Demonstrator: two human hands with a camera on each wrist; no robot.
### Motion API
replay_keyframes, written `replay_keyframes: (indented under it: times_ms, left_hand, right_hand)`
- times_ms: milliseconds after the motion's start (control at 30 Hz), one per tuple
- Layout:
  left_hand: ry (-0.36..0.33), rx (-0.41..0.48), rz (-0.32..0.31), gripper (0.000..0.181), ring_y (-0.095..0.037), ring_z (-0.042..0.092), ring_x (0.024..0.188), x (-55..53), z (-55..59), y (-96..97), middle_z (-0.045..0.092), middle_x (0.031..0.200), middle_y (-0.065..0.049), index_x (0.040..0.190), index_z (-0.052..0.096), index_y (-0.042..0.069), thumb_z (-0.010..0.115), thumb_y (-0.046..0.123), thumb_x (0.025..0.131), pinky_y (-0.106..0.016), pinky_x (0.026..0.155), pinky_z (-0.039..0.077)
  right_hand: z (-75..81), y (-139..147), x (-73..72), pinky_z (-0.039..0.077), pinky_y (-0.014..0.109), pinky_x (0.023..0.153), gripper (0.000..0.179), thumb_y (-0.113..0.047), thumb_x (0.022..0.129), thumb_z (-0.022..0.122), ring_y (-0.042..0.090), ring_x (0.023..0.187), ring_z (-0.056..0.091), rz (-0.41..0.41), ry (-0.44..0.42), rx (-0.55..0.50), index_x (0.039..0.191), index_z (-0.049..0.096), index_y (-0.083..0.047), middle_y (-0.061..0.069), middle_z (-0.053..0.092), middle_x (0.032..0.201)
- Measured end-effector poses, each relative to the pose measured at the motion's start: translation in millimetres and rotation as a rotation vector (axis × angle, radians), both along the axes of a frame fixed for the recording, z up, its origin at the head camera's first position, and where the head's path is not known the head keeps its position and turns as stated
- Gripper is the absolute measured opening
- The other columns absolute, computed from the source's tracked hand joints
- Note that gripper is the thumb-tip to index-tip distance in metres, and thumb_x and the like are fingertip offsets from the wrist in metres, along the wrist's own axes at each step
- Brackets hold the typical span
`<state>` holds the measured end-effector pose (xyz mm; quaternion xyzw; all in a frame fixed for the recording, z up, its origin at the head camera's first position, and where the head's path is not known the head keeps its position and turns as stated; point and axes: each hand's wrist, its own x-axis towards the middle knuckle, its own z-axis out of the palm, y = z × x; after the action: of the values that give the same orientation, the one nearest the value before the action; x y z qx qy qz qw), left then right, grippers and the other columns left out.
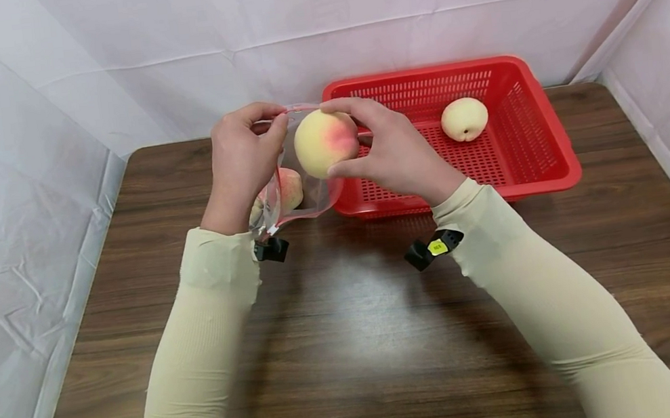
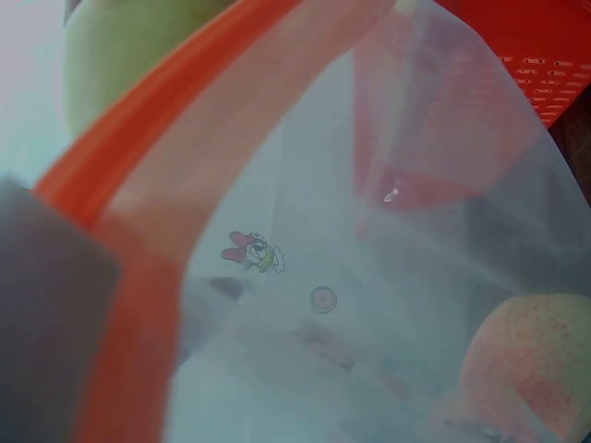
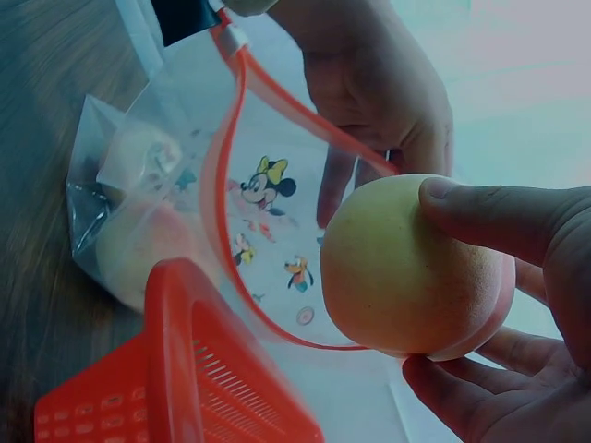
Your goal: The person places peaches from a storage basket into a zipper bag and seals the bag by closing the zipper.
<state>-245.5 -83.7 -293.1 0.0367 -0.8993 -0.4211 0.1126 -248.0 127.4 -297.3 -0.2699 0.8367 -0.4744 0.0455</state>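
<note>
My right hand (image 1: pixel 392 145) grips a yellow and pink peach (image 1: pixel 323 143) right at the mouth of a clear zip bag (image 3: pixel 277 231). The bag has a red-orange rim and printed cartoon figures, seen in the right wrist view. My left hand (image 1: pixel 248 157) pinches the bag's rim at the far side and keeps the mouth spread. Inside the bag, low down, lie peaches (image 3: pixel 152 245), blurred through the plastic; one of them, a pinkish peach (image 2: pixel 536 360), shows in the left wrist view.
A red perforated basket (image 1: pixel 549 145) stands to the right of the bag, with one pale peach (image 1: pixel 464 119) in it. The brown wooden table (image 1: pixel 349 344) extends toward me. White cloth (image 1: pixel 320 6) hangs behind and at both sides.
</note>
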Motion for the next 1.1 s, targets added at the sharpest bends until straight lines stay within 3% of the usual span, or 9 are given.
replay_keyframes:
  times_ms: [367,567,933,1100]
  left_hand:
    - [-0.003,0.015,0.000,0.025,-0.007,0.070,0.087,-0.4,0.2,-0.2,0.073,0.104,-0.003,0.107,0.074,0.015,0.059,0.028,0.093,-0.021,0.070,0.056]
    - [-0.004,0.012,-0.003,0.025,-0.008,0.070,0.089,-0.5,0.5,0.7,0.073,0.105,-0.003,0.107,0.074,0.015,0.058,0.028,0.093,-0.022,0.071,0.056]
    - [-0.004,0.014,-0.008,0.024,-0.007,0.071,0.089,-0.8,-0.5,-0.8,0.073,0.105,-0.003,0.107,0.074,0.015,0.058,0.028,0.093,-0.022,0.071,0.056]
    - [0.004,-0.014,-0.002,0.025,-0.007,0.071,0.095,-0.6,-0.1,-1.5,0.073,0.107,-0.003,0.107,0.074,0.015,0.059,0.028,0.093,-0.023,0.078,0.056]
  right_hand:
    - [-9.2,-1.2,-4.8,0.048,0.035,0.101,0.074,-0.023,0.074,0.085,0.016,0.124,0.049,-0.027,0.113,0.083,0.138,0.050,-0.020,0.000,0.049,0.141]
    - [-13.6,-6.9,-7.3,0.043,0.032,0.104,0.072,-0.023,0.075,0.084,0.016,0.125,0.047,-0.037,0.192,0.149,0.138,0.050,-0.018,0.002,0.049,0.141]
    - [-21.2,-19.4,-8.5,0.041,0.039,0.108,0.069,-0.023,0.078,0.081,0.023,0.135,0.043,-0.039,0.254,0.231,0.139,0.049,-0.017,0.008,0.043,0.145]
    - [-21.7,-21.9,-9.3,0.041,0.039,0.109,0.063,-0.024,0.083,0.077,0.022,0.131,0.044,-0.081,0.298,0.244,0.139,0.050,-0.017,0.009,0.047,0.139]
